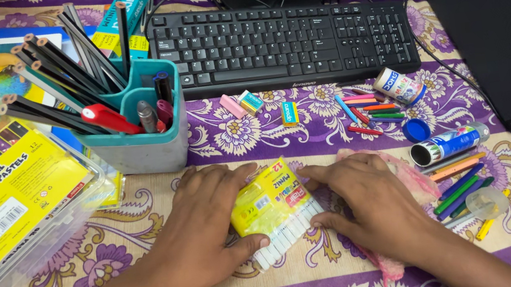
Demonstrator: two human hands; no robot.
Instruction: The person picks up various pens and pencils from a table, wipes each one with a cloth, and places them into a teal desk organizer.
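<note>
A yellow plastic pack of white-capped sketch pens (277, 209) lies on the patterned cloth in front of me. My left hand (204, 226) grips its left side, thumb under its lower edge. My right hand (372, 204) holds the pack's right side, fingers on its top and bottom corners. Under my right hand lies a pink cloth (415, 178), partly hidden by the hand and wrist.
A teal pen holder (142, 135) full of pencils stands behind my left hand. A clear box with a yellow oil pastel pack (6, 196) is at left. A black keyboard (282, 44), erasers (250, 101), loose crayons (373, 111) and open tubes (449, 141) lie behind and right.
</note>
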